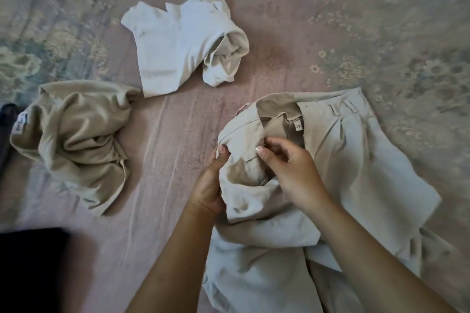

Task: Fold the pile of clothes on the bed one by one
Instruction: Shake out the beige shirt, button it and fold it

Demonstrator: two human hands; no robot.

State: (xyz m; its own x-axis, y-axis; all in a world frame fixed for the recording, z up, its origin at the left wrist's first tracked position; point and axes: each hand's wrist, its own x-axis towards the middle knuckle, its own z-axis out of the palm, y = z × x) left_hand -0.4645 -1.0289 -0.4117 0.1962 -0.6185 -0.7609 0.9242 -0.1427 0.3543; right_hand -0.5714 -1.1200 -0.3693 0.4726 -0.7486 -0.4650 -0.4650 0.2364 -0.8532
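Observation:
Pale beige trousers (356,160) lie rumpled on the bed at the lower right, waistband and label facing up. My left hand (208,183) grips a bunched fold of the waist area from the left, thumb on top. My right hand (292,170) pinches the same fabric from the right, fingers curled near a pocket flap. A crumpled tan garment (76,140) lies at the left. A white garment (183,43), loosely folded, lies above the middle.
The bed is covered by a pink sheet (165,134) with a faded floral pattern. A dark piece of cloth (5,132) shows at the left edge, and a dark shape (30,269) fills the lower left corner.

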